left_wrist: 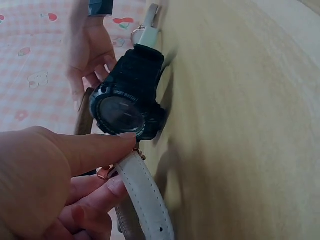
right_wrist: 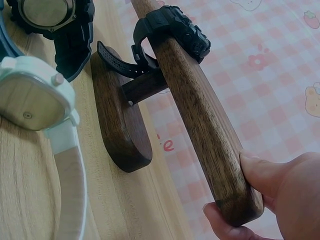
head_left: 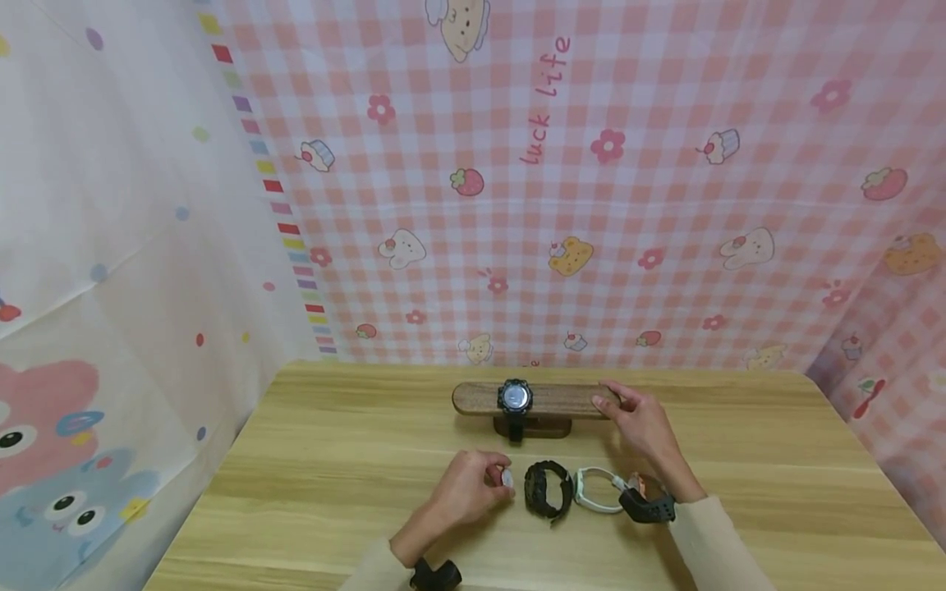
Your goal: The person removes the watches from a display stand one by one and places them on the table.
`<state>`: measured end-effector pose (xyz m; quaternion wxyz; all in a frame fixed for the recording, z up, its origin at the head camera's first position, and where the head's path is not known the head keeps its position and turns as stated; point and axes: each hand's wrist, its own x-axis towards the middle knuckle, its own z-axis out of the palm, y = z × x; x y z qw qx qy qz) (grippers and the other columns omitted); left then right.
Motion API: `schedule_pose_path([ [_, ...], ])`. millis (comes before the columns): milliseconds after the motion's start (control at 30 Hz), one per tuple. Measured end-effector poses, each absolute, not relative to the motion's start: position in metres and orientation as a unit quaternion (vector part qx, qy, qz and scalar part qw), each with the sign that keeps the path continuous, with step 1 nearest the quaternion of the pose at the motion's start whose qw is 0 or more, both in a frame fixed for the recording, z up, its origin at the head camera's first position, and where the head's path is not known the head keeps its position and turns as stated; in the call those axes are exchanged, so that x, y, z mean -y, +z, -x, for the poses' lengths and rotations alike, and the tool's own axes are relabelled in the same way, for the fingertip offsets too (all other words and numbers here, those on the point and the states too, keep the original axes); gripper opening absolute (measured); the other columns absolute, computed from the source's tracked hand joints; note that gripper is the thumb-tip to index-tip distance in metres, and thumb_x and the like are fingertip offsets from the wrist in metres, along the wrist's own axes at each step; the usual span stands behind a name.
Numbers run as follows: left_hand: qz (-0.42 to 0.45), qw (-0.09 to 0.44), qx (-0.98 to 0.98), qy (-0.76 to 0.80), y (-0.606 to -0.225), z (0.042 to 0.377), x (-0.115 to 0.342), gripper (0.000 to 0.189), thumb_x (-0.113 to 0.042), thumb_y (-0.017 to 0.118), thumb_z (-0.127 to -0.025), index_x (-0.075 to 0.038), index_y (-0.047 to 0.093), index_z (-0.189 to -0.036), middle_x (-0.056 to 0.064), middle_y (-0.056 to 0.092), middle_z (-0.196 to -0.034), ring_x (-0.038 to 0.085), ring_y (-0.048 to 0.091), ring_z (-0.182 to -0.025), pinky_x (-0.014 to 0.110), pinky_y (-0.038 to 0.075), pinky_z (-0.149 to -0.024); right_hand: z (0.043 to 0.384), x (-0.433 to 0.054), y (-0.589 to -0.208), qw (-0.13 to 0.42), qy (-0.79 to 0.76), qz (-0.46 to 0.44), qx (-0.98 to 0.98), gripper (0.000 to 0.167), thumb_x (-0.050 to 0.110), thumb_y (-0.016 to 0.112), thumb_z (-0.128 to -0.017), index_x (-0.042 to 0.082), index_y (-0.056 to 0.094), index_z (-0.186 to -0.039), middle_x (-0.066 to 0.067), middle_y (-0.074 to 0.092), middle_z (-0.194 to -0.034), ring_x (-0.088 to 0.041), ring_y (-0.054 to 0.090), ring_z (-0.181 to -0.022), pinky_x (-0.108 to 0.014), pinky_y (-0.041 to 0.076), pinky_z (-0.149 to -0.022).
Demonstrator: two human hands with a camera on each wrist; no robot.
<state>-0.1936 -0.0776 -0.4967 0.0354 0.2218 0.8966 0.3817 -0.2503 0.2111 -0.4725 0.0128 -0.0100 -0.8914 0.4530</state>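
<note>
My left hand (head_left: pixel 473 488) pinches a watch with a white stitched strap (left_wrist: pixel 142 192) and rose-gold metal parts between thumb and fingers, just above the table. At the back, my right hand (head_left: pixel 643 419) grips the right end of a dark wooden watch stand (head_left: pixel 565 398), thumb on one face and fingers on the other. A black digital watch (head_left: pixel 515 397) is strapped round the stand's bar, left of its middle, its strap end hanging down. Between my hands a chunky black watch (head_left: pixel 548 491) stands on the table, with a pale mint-white watch (right_wrist: pixel 30 95) beside it.
Right of the white watch is a rose-gold coloured watch (head_left: pixel 637 484), partly hidden by the black device (head_left: pixel 650 505) on my right wrist. The wooden table (head_left: pixel 332 460) ends at a pink checked cloth (head_left: pixel 517 312) behind the stand.
</note>
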Motion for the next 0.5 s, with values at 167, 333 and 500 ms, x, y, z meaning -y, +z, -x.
schedule_pose_path([
  [167, -0.218, 0.043, -0.899, 0.378, -0.4999, 0.1925, 0.0755, 0.036, -0.007, 0.083, -0.076, 0.004, 0.071, -0.109, -0.006, 0.067, -0.07, -0.001, 0.054, -0.063, 0.021, 0.048, -0.068, 0.2503, -0.2114, -0.4723, 0.013, 0.453, 0.005, 0.891, 0.056, 0.042, 0.063, -0.097, 0.009, 0.054, -0.142, -0.018, 0.068, -0.091, -0.016, 0.046, -0.057, -0.029, 0.038, -0.049],
  [333, -0.219, 0.04, -0.901, 0.371, -0.5029, 0.1929, 0.0749, 0.034, -0.008, 0.083, -0.076, 0.003, 0.072, -0.106, -0.007, 0.065, -0.068, -0.002, 0.052, -0.062, 0.019, 0.047, -0.066, 0.2504, -0.2113, -0.4723, 0.012, 0.453, 0.005, 0.891, 0.056, 0.041, 0.063, -0.097, 0.009, 0.054, -0.142, -0.017, 0.067, -0.089, -0.015, 0.045, -0.056, -0.03, 0.038, -0.05],
  [500, -0.223, 0.035, -0.902, 0.369, -0.5035, 0.1938, 0.075, 0.033, -0.009, 0.084, -0.076, 0.003, 0.072, -0.106, -0.007, 0.065, -0.068, -0.003, 0.053, -0.062, 0.02, 0.048, -0.068, 0.2514, -0.2118, -0.4722, 0.013, 0.453, 0.008, 0.891, 0.054, 0.038, 0.062, -0.098, 0.01, 0.054, -0.142, -0.02, 0.066, -0.087, -0.014, 0.043, -0.054, -0.029, 0.037, -0.049],
])
